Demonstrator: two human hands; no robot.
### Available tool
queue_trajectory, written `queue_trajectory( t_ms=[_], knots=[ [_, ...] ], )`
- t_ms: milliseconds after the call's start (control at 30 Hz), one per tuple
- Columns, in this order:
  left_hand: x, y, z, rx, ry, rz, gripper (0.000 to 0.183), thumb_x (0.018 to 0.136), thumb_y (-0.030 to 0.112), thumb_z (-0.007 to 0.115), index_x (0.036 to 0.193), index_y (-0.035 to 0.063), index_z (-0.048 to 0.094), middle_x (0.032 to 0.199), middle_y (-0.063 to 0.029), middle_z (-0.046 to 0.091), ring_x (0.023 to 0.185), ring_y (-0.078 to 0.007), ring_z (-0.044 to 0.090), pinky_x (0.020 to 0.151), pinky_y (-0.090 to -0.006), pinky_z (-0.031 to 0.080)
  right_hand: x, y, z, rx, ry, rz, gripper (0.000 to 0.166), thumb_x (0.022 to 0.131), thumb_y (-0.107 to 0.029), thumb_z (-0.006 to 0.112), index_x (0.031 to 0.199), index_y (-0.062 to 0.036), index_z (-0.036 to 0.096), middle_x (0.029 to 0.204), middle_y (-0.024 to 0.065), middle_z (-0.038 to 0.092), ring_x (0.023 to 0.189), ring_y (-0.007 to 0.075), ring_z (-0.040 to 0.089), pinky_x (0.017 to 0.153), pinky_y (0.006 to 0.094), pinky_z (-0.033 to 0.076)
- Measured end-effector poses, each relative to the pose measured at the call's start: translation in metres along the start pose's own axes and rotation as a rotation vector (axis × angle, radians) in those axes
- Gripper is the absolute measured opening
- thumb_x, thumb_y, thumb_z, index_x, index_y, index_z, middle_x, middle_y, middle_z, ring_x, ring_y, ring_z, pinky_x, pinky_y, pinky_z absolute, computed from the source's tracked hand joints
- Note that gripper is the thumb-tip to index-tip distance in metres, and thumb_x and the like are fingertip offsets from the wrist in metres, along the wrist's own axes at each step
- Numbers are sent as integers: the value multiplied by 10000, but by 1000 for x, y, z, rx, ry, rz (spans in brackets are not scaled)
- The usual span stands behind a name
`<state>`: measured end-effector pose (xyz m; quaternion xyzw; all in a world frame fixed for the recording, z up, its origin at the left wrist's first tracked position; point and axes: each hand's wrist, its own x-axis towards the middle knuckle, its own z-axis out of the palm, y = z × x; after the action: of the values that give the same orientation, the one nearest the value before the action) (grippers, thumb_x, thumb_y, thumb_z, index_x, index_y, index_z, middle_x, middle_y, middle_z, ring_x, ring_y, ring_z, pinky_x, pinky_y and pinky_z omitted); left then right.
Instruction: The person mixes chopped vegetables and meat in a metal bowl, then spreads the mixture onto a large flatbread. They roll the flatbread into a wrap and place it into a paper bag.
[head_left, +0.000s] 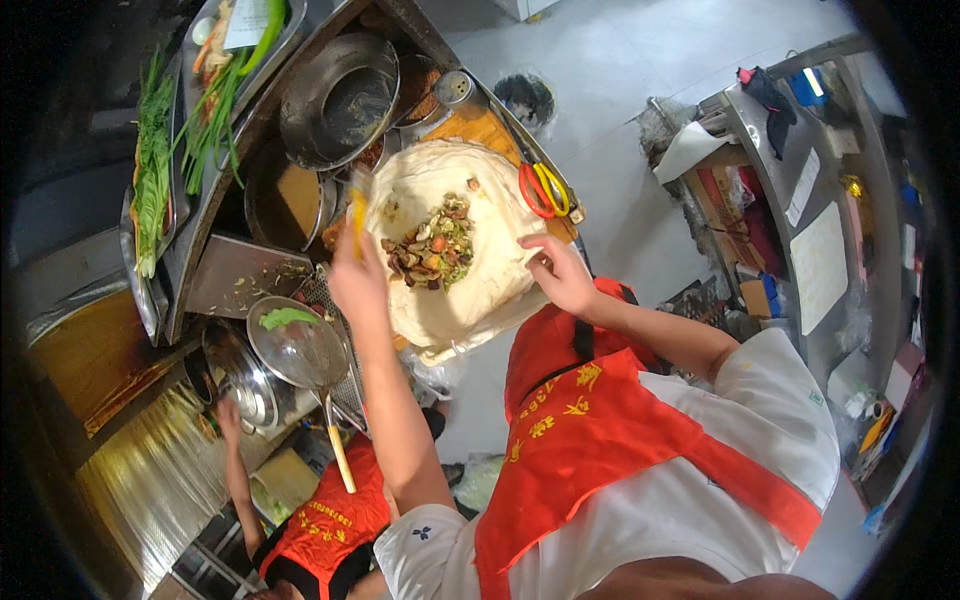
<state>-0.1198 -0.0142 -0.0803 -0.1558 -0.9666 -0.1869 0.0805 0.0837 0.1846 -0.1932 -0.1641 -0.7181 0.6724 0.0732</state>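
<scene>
A large pale sheet of flatbread or dough lies over a wooden board, with a heap of chopped mixed food on it. My left hand, at the sheet's left edge, grips a yellow-handled tool whose far end is blurred. At the right edge is my right hand, fingers loosely curled and apart, its index fingertip over or touching the sheet; I see nothing held in it. Scissors with one red and one yellow handle rest at the board's right end, blades partly hidden.
Metal bowls and a metal shaker stand behind. A strainer with a green leaf is at left, beyond it trays of greens. A co-worker in a red apron is at lower left. Metal shelving stands at right.
</scene>
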Motion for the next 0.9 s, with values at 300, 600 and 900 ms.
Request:
queue_trajectory(
  t_ms=[300, 600, 900],
  knots=[
    [58, -115, -26, -303, 182, -244, 301, 950, 242, 536, 1110, 3, 625, 950, -130, 692, 833, -206, 637, 798, -317, 487, -56, 21, -2, -157, 56, 343, 389, 866, -158, 568, 1223, -18, 509, 989, 147, 627, 814, 207, 623, 742, 333, 502],
    [-232, -83, 73, -418, -16, -118, 249, 865, 182, 669, 1095, 86, 678, 1053, -105, 593, 957, -247, 552, 845, -352, 458, -48, 39, 49, -441, 177, 46, 484, 829, -200, 658, 1280, -78, 529, 1233, 201, 536, 1075, 321, 578, 894, 381, 491],
    [-229, -81, 85, -172, 62, 252, 276, 786, 166, 710, 1060, 162, 686, 1115, -53, 564, 1073, -285, 494, 941, -442, 363, -15, 46, 30, -1091, -152, -631, 383, 789, -151, 616, 1171, -141, 605, 1234, 107, 521, 1242, 311, 426, 1005, 443, 368]
  ],
)
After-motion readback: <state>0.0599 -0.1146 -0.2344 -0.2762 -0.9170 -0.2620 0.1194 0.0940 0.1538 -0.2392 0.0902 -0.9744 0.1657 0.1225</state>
